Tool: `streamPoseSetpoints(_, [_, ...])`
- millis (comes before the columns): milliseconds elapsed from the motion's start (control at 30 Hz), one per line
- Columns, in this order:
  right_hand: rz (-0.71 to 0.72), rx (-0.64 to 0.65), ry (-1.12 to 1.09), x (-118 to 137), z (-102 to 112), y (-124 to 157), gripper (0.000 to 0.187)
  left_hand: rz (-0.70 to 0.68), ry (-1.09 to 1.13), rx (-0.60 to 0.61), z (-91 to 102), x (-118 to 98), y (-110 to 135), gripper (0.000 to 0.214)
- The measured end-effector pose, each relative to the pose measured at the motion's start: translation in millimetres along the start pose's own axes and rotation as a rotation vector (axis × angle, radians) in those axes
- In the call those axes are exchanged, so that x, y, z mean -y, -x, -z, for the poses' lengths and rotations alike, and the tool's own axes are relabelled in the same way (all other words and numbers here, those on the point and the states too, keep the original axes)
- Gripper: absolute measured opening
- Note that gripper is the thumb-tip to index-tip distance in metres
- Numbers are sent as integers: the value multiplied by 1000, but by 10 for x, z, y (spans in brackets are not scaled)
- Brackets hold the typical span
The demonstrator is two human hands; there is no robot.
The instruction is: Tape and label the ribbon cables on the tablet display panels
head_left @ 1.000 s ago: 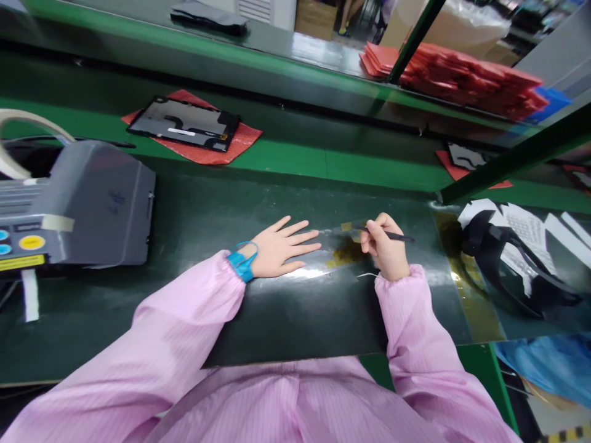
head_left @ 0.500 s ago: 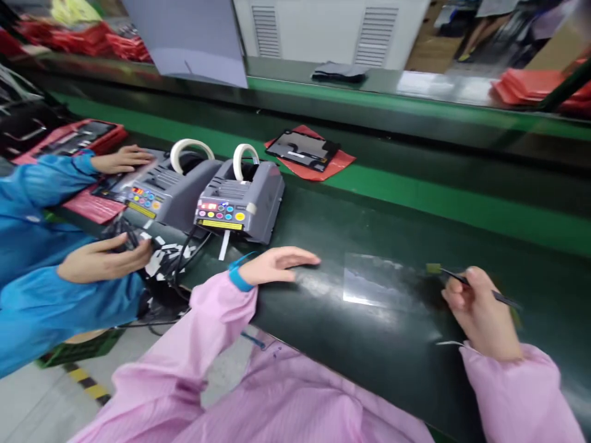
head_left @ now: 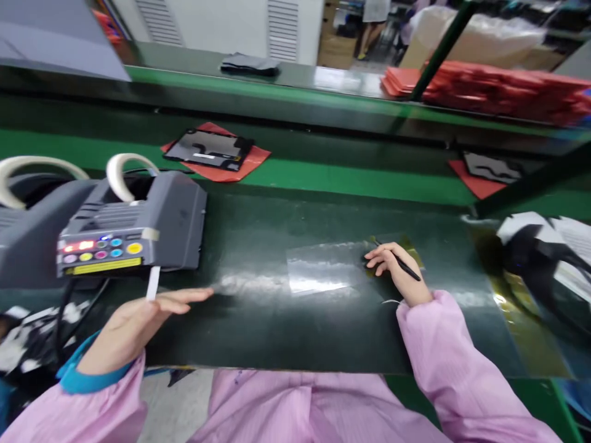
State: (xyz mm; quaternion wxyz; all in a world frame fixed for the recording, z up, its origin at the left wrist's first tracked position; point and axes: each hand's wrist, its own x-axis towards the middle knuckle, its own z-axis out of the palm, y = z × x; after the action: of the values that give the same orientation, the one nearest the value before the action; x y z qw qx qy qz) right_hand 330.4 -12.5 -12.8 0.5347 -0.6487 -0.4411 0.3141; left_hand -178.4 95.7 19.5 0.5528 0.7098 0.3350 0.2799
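My right hand (head_left: 401, 271) is closed around slim black tweezers (head_left: 409, 269), their tips reaching past my fingers. A small yellowish-green piece (head_left: 373, 239) shows at the tips. Just left of that hand, a clear plastic sheet (head_left: 318, 267) lies flat on the dark green bench. My left hand (head_left: 138, 323), with a blue wristband, is held out with its fingers extended. It is right at the white tape strip (head_left: 153, 283) hanging from the grey tape dispenser (head_left: 133, 224); whether it touches the strip I cannot tell.
A second dispenser (head_left: 46, 227) stands at the left, and cut tape pieces (head_left: 28, 332) lie below. Black panels (head_left: 207, 147) rest on red sheets at the back. To the right are amber film (head_left: 521, 314), a black tape roll (head_left: 521, 249) and a green post (head_left: 545, 169).
My view has swung to the right. My left hand has moved from the bench beside the clear sheet to the dispenser's tape strip. My right hand still holds the tweezers, now closer to the sheet.
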Motion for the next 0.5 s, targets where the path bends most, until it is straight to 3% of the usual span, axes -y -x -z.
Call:
streamPoseSetpoints(100, [27, -158, 58, -61, 271, -23, 46, -80, -200, 243, -304, -236, -340, 43])
streamPoseSetpoints(200, [89, -298, 109, -114, 511, -13, 43, -254, -595, 373, -761, -416, -772, 46])
streamPoseSetpoints(233, [108, -340, 128, -130, 576, -6, 42, -324, -756, 383, -923, -444, -907, 44])
streamPoseSetpoints(367, [158, -465, 204, -187, 760, 30, 42, -438, -856, 427, -1460, -413, -1289, 39])
streamPoseSetpoints(500, [189, -503, 307, -212, 870, 53, 45, -534, -877, 458, -1710, -307, -1492, 35])
